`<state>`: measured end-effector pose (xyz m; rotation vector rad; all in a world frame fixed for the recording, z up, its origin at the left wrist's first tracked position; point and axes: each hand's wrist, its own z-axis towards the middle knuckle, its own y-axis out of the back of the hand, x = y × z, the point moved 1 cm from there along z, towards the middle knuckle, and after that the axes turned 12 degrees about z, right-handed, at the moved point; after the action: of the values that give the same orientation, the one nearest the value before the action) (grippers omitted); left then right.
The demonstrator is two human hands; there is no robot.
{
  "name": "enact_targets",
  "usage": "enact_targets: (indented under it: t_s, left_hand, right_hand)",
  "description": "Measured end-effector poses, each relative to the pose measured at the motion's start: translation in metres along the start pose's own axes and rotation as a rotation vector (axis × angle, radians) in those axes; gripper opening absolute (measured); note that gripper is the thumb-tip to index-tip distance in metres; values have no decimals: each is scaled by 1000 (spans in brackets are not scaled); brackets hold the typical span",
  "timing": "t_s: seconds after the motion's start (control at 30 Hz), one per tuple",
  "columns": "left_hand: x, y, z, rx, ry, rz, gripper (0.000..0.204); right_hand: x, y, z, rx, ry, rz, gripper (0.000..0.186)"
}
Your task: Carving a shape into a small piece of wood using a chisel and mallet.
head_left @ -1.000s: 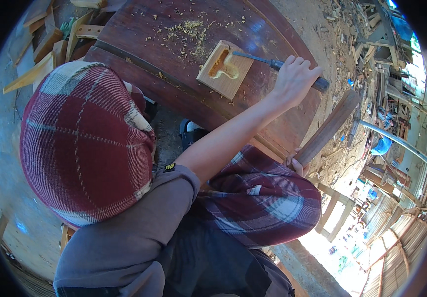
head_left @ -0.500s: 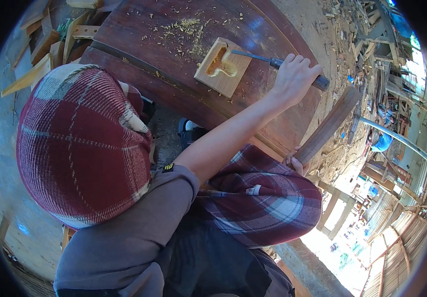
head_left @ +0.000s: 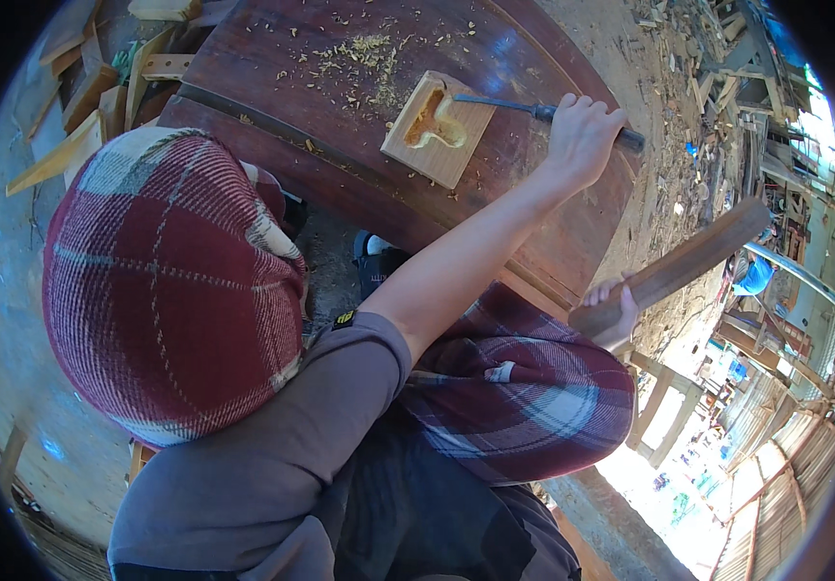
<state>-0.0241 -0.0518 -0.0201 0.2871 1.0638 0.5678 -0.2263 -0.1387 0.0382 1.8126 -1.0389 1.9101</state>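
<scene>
Left hand (head_left: pixel 584 138) grips the chisel (head_left: pixel 495 103), tip on the carved wood block (head_left: pixel 439 129); right hand (head_left: pixel 615 312) clutches the wooden mallet (head_left: pixel 674 268) nearby.

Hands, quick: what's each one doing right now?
Left hand: closed, holding the chisel, its tip at the carved wooden block.
Right hand: closed, holding the wooden mallet.

Bare dark tabletop (head_left: pixel 272 68) lay open left of the carved block (head_left: pixel 439 129); wood shavings (head_left: pixel 364 48) littered the far part beyond it.
</scene>
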Motion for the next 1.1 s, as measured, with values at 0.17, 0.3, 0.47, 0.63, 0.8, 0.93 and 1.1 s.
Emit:
enact_targets:
  t_s: [0.17,0.3,0.47,0.63,0.8,0.93,1.1]
  left_hand:
    - [4,-8,-4,30,-34,30,13]
    - [4,-15,-13,4,-10,38,11]
    - [-2,-12,-12,-38,-16,63,7]
    - [3,-13,-14,-15,-3,65,8]
    - [8,-14,-16,-41,-3,66,7]
    - [17,-16,-21,0,-4,123,6]
    - [13,-7,-14,-17,-7,124,7]
  right_hand:
    - [-24,8,13,98,-225,-276,33]
    - [-17,-3,21,125,-137,-202,32]
    - [-35,3,19,80,-255,-495,30]
    - [-29,4,19,-18,-88,-204,31]
    - [-42,7,21,68,-157,-220,38]
    - [-36,7,11,154,-275,-536,39]
    - [-33,2,17,-17,-206,-137,35]
